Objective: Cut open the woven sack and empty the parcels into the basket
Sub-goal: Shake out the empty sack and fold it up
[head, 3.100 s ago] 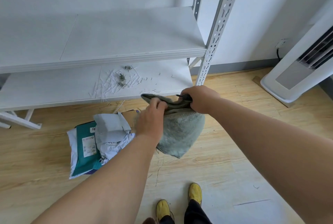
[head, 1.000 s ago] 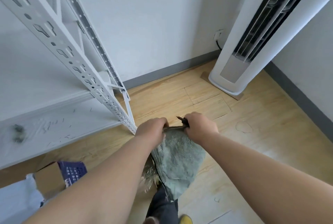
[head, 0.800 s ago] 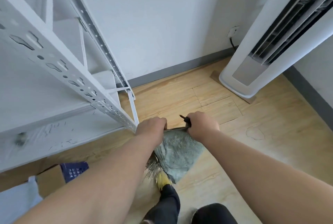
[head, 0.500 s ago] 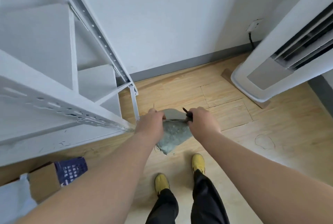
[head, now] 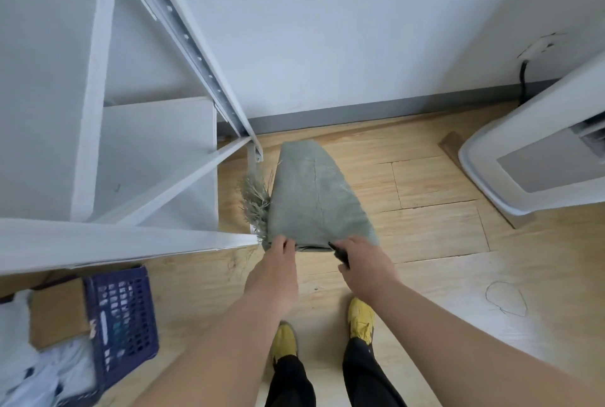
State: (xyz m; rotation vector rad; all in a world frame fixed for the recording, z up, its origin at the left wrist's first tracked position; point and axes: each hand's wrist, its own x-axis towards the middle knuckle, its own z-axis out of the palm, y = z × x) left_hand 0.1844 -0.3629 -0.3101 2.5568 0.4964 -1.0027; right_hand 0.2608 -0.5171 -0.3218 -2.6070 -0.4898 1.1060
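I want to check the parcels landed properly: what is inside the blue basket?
The blue basket at lower left holds a brown cardboard box and white parcels. Anything beneath them is covered, and the frame edge cuts off the rest.

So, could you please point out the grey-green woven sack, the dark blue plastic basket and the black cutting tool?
grey-green woven sack (head: 314, 197): head view, middle of its flat panel.
dark blue plastic basket (head: 122, 318): head view, latticed side wall.
black cutting tool (head: 339, 252): head view, dark handle in the right hand.

Grey-green woven sack, navy basket, yellow shoes.
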